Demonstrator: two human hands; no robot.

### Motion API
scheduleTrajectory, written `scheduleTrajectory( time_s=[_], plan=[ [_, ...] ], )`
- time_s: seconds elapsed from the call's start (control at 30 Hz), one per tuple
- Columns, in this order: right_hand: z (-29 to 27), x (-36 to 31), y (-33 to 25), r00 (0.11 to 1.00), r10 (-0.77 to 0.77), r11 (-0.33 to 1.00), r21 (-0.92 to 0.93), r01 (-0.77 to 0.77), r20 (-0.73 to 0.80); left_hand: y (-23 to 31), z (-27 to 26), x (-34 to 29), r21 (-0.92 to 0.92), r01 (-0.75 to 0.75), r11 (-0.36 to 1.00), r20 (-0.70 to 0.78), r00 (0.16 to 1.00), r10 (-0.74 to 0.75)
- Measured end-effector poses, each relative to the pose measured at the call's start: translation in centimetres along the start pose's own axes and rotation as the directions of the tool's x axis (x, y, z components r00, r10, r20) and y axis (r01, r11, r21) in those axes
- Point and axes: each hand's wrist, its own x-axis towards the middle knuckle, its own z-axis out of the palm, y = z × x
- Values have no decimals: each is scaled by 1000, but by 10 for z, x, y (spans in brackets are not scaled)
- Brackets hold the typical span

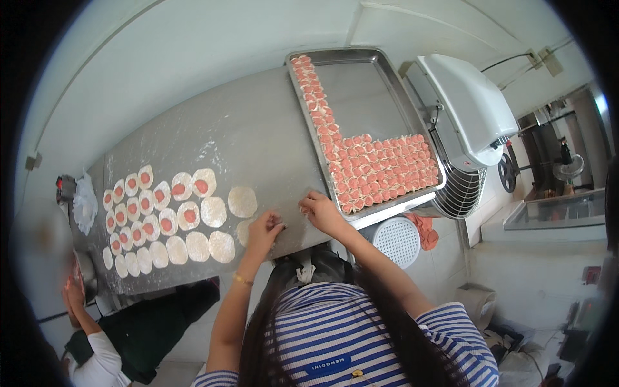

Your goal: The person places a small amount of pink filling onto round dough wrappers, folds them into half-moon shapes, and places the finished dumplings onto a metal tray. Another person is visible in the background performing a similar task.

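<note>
Over the front edge of the metal table (pixel 258 116), my left hand (pixel 263 231) is bent with its fingers curled together. It partly covers a round dough wrapper (pixel 244 231), and another bare wrapper (pixel 242 202) lies just beyond. My right hand (pixel 317 208) hovers beside the near left corner of the tray, thumb and fingertips pinched. Whether anything small sits in either pinch cannot be made out. The deep metal tray (pixel 303 106) holds tight rows of small open-topped dumplings (pixel 380 169) with pink filling, along its left side and near half.
Left on the table are rows of floured wrappers (pixel 197 246), many topped with pink filling (pixel 149 228). A white mixer (pixel 461 103) with a wire guard stands right of the tray, a perforated white stool (pixel 396 242) below. Another person's hand (pixel 74 293) is by a bowl (pixel 87 271).
</note>
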Motion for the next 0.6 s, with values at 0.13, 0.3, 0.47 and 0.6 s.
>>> scheduleTrajectory(
  time_s=[0.13, 0.3, 0.47, 0.6],
  plan=[
    [-57, 17, -1, 991, 117, 982, 158, -106, -67, -2, -39, -25, 20, 67, 998, 44, 997, -68],
    [-162, 59, 71, 872, 343, 939, 99, -330, -350, 4, -70, -53, 137, 78, 988, 0, 997, -78],
    [-210, 98, 156, 926, 215, 935, -207, -287, -312, 6, -59, -61, -17, 152, 988, -124, 980, -153],
    [-207, 117, 180, 966, 211, 922, -297, -248, -150, 4, -26, -62, -163, 137, 977, -193, 967, -168]
  ],
)
